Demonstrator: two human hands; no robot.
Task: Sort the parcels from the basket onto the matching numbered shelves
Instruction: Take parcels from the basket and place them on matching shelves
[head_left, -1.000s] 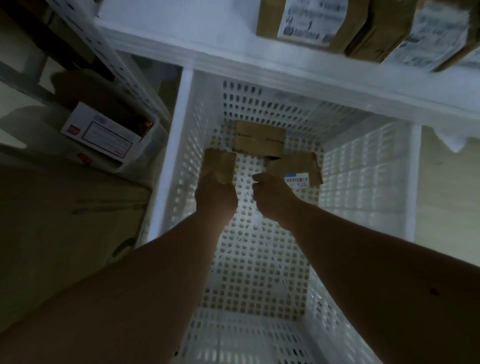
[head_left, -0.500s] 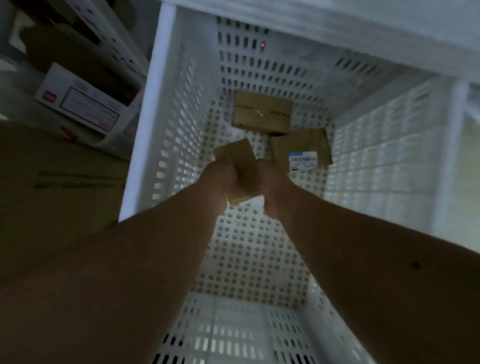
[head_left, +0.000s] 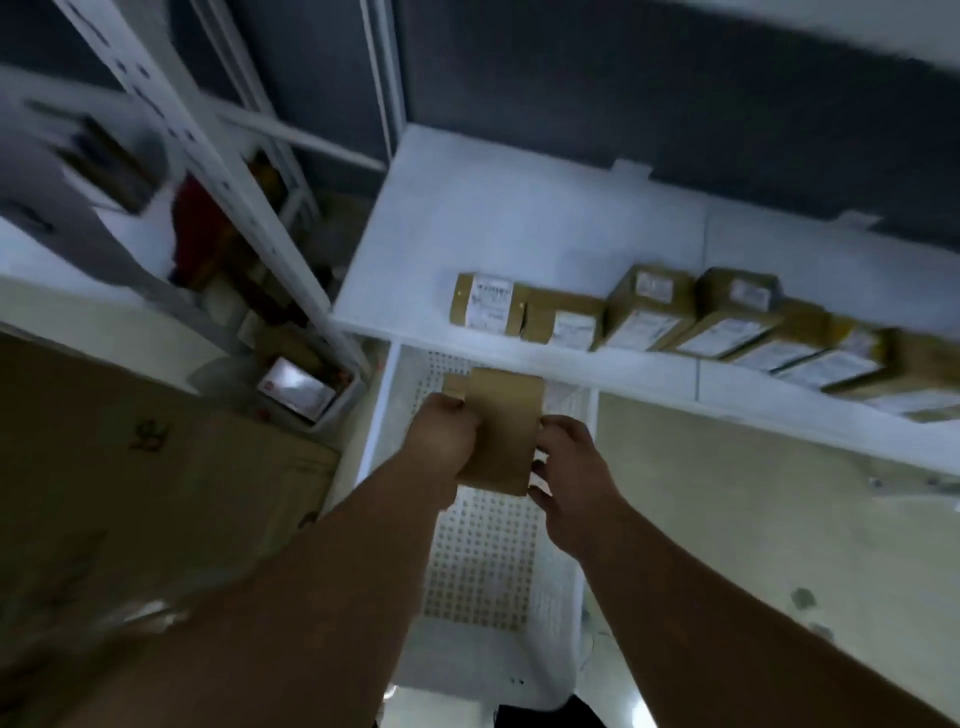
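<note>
Row of labelled brown cardboard parcels (head_left: 670, 317) already on white shelf (head_left: 498, 228); left hand (head_left: 441, 441) and right hand (head_left: 571, 467) grip plain brown cardboard parcel (head_left: 501, 431) above white perforated plastic basket (head_left: 483, 561), shelving not yet done.

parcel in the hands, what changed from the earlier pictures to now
The brown parcel has been lifted from the basket floor to just below the shelf edge. The left hand held it throughout; the right hand has joined on its right edge. The white basket stayed put, and the row of labelled parcels is on the shelf.
</note>
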